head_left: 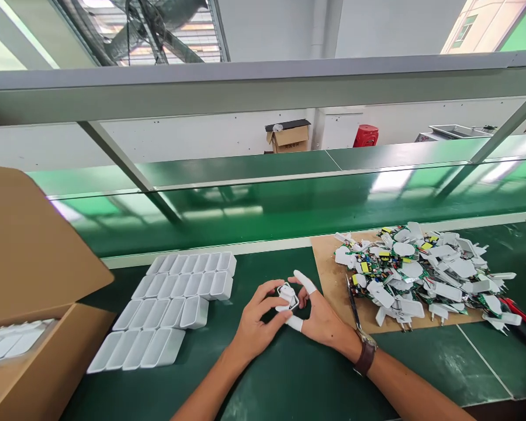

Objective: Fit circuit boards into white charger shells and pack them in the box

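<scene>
The person is holding a small white charger shell (286,296) between both hands, low over the green counter (289,374) and just in front of the body. The left hand (255,323) is gripping the shell from its left side, thumb and fingers curling around the edge, while the right hand (319,316) is pinching it from the right, with white finger covers (305,281) showing on the forefinger and thumb. The shell is sitting squarely between the two hands, its open face turning up toward the camera, so neither hand is nearer than the other; its longer side seems to be running roughly left to right, though the fingers are hiding part of it. A brown watch (365,353) is sitting on the right wrist. To the right, well apart from the hands, a heap of circuit boards and white plug parts (425,275) is lying on a brown mat (333,275), with a pair of tweezers (353,304) lying at the mat's near left edge, closest to the right hand. To the left, rows of white cases (175,304) are standing side by side on the counter, and farther left an open cardboard box (30,351) is holding more of them. Red-handled pliers (519,316) are lying at the far right.
</scene>
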Motion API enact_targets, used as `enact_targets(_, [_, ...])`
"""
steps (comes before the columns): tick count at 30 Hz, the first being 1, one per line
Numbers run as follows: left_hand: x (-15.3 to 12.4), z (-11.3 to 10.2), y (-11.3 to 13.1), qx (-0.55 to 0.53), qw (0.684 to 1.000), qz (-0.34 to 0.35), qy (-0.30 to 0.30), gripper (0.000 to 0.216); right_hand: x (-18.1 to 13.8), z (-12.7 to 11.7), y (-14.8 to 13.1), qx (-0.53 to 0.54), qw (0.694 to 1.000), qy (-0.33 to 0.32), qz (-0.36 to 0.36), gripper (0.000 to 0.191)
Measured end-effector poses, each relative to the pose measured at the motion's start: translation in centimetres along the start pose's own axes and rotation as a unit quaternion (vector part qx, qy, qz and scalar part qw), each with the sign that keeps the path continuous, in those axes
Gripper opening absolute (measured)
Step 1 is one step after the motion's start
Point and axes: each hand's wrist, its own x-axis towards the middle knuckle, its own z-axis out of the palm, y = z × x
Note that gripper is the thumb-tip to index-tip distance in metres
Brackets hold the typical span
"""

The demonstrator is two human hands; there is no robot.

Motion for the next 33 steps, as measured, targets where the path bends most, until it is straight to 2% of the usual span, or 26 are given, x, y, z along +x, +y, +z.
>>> enact_targets(2, [0.1,0.1,0.1,0.006,0.999,0.038,-0.013,0.012,-0.2,0.0,0.3,0.016,0.998,-0.053,0.019,0.091])
enact_targets(4, [0.2,0.3,0.4,0.009,0.998,0.06,-0.014,0.018,-0.4,0.0,0.3,0.026,0.996,-0.077,0.026,0.092])
enact_targets(10, [0.3,0.9,0.8,0.036,0.998,0.036,0.044,0.028,-0.6,0.2,0.2,0.015,0.998,-0.067,0.01,0.096])
enact_targets(16, [-0.6,0.2,0.1,0.132,0.985,0.109,-0.025,0.05,-0.4,0.2,0.0,0.023,0.998,-0.066,0.003,0.09])
enact_targets(20, [-1.3,0.2,0.1,0.153,0.98,0.112,-0.054,0.054,-0.3,0.0,-0.3,0.006,0.998,-0.069,0.006,0.088])
enact_targets(23, [-1.4,0.5,0.1,0.114,0.989,0.084,-0.038,0.046,-0.2,0.1,-0.5,-0.02,0.997,-0.07,0.007,0.089])
enact_targets(27, [-0.6,0.8,-1.2,0.109,0.994,0.007,0.025,0.023,-0.3,0.3,-0.8,-0.075,0.997,-0.03,0.005,0.084])
enact_targets(30, [1.2,0.8,-2.7,0.125,0.989,-0.059,0.055,0.023,-0.4,0.3,-1.2,-0.147,0.988,-0.027,-0.032,0.066])
enact_targets(33, [4.1,1.4,-3.8,0.087,0.989,-0.115,0.019,0.031,-0.6,0.6,-1.6,-0.279,0.948,-0.075,-0.135,0.038])
